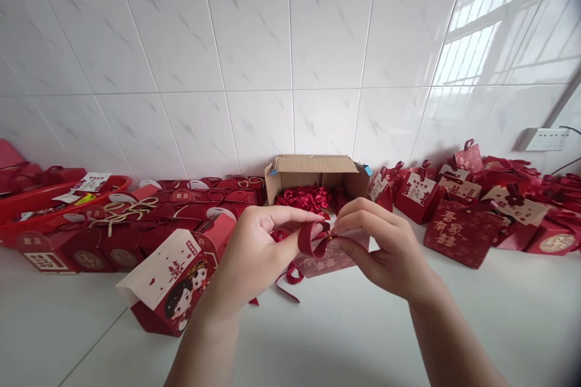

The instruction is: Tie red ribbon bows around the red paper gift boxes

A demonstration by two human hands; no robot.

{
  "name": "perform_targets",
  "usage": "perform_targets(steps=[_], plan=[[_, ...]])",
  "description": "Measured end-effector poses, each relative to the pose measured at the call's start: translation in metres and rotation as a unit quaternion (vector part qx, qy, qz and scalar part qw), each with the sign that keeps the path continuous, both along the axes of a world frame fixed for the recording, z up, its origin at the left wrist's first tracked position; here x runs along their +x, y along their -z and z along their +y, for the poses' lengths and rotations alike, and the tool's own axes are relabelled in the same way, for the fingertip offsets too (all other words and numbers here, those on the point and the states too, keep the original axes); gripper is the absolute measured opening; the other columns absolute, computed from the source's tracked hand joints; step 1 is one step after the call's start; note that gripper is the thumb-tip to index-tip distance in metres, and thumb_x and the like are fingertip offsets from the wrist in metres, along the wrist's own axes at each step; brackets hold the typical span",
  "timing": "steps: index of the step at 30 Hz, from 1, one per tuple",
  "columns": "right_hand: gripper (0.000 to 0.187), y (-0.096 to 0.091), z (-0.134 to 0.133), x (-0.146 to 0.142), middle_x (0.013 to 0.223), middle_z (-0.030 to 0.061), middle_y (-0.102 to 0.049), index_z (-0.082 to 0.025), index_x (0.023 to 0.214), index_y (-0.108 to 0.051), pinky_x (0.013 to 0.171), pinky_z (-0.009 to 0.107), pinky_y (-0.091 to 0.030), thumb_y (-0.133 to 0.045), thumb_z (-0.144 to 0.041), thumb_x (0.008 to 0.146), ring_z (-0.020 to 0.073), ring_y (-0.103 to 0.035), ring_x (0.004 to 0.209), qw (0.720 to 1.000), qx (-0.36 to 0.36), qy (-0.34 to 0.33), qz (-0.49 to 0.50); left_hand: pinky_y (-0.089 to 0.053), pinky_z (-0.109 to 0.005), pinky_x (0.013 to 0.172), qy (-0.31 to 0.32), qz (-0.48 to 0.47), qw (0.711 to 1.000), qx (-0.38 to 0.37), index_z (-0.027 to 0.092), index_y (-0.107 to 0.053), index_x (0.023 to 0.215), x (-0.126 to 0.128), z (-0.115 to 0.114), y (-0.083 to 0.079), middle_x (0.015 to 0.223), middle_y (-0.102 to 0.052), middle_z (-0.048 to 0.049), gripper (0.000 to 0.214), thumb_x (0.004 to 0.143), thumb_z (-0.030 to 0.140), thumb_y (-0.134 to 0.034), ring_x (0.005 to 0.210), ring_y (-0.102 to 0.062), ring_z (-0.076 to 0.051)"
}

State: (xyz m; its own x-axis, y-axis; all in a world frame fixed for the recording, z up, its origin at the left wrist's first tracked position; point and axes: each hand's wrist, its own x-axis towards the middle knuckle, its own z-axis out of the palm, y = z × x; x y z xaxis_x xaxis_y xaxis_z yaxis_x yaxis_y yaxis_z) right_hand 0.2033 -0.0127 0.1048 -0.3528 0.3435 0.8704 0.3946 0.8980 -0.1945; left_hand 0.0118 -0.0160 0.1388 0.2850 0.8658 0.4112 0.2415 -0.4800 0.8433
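Note:
Both my hands meet at the centre, raised over the white counter. My left hand (258, 254) pinches a dark red ribbon (306, 242) that curls into a loop between thumb and fingers. From the other side, the fingertips of my right hand (381, 242) close on the same ribbon, where a small shiny bit shows. Partly hidden behind the hands is a red gift box (324, 263) with pale lettering. Loose ribbon ends (287, 291) hang below and to the left of it. A red and cream gift box (170, 281) with cartoon figures stands beside my left forearm.
Against the tiled wall, an open cardboard box (315, 164) holds red ribbon bows (305, 198). Rows of red gift boxes (200, 199) and a red plastic basket (36, 217) fill the left. More gift boxes (463, 233) crowd the right, below a power strip (542, 139).

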Motion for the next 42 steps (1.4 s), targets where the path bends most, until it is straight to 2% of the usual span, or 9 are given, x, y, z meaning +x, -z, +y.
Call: perform_targets(steps=[7,14,20,23,27,30,32,36,42], plan=[[0.015,0.000,0.000,0.001,0.083,0.0042,-0.057,-0.021,0.089,-0.055,0.059,0.025,-0.048,-0.057,-0.008,0.083,0.0147,-0.056,0.074,1.000,-0.013,-0.002,0.007,-0.055,-0.022,0.052,-0.001,0.011,1.000,0.010,0.023,-0.077,0.085,0.001,-0.002,0.000,0.069,-0.073,-0.0013,0.013,0.076,0.027,-0.069,0.064,-0.068,-0.017],[0.015,0.000,0.000,0.002,0.083,0.0048,-0.057,-0.021,0.091,-0.055,0.060,0.027,-0.048,-0.053,-0.008,0.084,0.0152,-0.057,0.074,1.000,0.008,-0.002,0.010,-0.053,-0.024,0.054,0.051,0.017,0.998,0.038,0.022,-0.074,0.078,0.002,-0.001,-0.004,0.068,-0.070,-0.0008,0.011,0.077,0.020,-0.064,0.063,-0.065,-0.016],[0.018,0.000,0.000,0.003,0.083,0.0043,-0.056,-0.022,0.091,-0.054,0.060,0.027,-0.048,-0.052,-0.006,0.083,0.0155,-0.056,0.075,1.000,0.019,0.002,0.011,-0.052,-0.023,0.056,0.063,0.033,0.997,0.037,0.022,-0.073,0.077,0.002,-0.002,-0.003,0.066,-0.069,0.0001,0.013,0.080,0.019,-0.061,0.063,-0.063,-0.014],[0.018,0.000,0.001,0.003,0.083,0.0039,-0.056,-0.022,0.090,-0.054,0.060,0.027,-0.049,-0.052,-0.005,0.082,0.0151,-0.057,0.075,0.999,0.028,0.011,0.014,-0.053,-0.023,0.054,0.081,0.040,0.995,0.048,0.023,-0.073,0.083,0.000,-0.002,-0.001,0.073,-0.070,-0.0008,0.013,0.081,0.018,-0.061,0.061,-0.062,-0.014],[0.021,-0.001,0.003,0.002,0.096,0.0074,-0.057,-0.022,0.091,-0.054,0.074,0.035,-0.054,-0.052,-0.004,0.082,0.0209,-0.059,0.095,0.995,0.085,0.032,0.048,-0.058,-0.029,0.068,0.113,0.047,0.987,0.104,0.025,-0.071,0.098,-0.003,0.000,0.001,0.094,-0.071,-0.0034,0.023,0.081,0.014,-0.060,0.081,-0.067,-0.018],[0.027,-0.001,0.005,0.000,0.091,0.0060,-0.061,-0.023,0.093,-0.055,0.085,0.043,-0.053,-0.054,0.001,0.080,0.0233,-0.060,0.099,0.990,0.117,0.003,0.076,-0.057,-0.031,0.083,0.128,0.030,0.976,0.171,0.028,-0.069,0.101,-0.003,0.003,0.003,0.104,-0.069,-0.0034,0.033,0.081,0.005,-0.055,0.101,-0.064,-0.020],[0.030,-0.001,0.005,-0.001,0.085,0.0051,-0.062,-0.023,0.093,-0.056,0.082,0.044,-0.054,-0.055,0.003,0.078,0.0226,-0.062,0.092,0.988,0.131,-0.006,0.088,-0.055,-0.034,0.089,0.145,0.022,0.971,0.188,0.028,-0.068,0.103,-0.002,0.003,0.005,0.111,-0.066,-0.0044,0.039,0.080,0.001,-0.053,0.110,-0.060,-0.022],[0.032,-0.001,0.006,-0.001,0.084,0.0060,-0.060,-0.022,0.092,-0.057,0.071,0.039,-0.055,-0.055,0.006,0.077,0.0213,-0.060,0.086,0.985,0.145,0.005,0.089,-0.053,-0.040,0.095,0.154,0.013,0.972,0.176,0.025,-0.066,0.106,0.001,0.001,0.007,0.123,-0.058,-0.0071,0.043,0.076,-0.003,-0.051,0.120,-0.053,-0.026],[0.031,-0.002,0.005,0.000,0.081,0.0054,-0.058,-0.020,0.089,-0.055,0.065,0.036,-0.052,-0.053,0.007,0.076,0.0198,-0.058,0.081,0.982,0.162,0.015,0.093,-0.053,-0.033,0.092,0.197,-0.024,0.971,0.133,0.024,-0.053,0.114,0.005,-0.003,0.007,0.123,-0.057,-0.0066,0.041,0.082,-0.002,-0.044,0.116,-0.055,-0.022]])
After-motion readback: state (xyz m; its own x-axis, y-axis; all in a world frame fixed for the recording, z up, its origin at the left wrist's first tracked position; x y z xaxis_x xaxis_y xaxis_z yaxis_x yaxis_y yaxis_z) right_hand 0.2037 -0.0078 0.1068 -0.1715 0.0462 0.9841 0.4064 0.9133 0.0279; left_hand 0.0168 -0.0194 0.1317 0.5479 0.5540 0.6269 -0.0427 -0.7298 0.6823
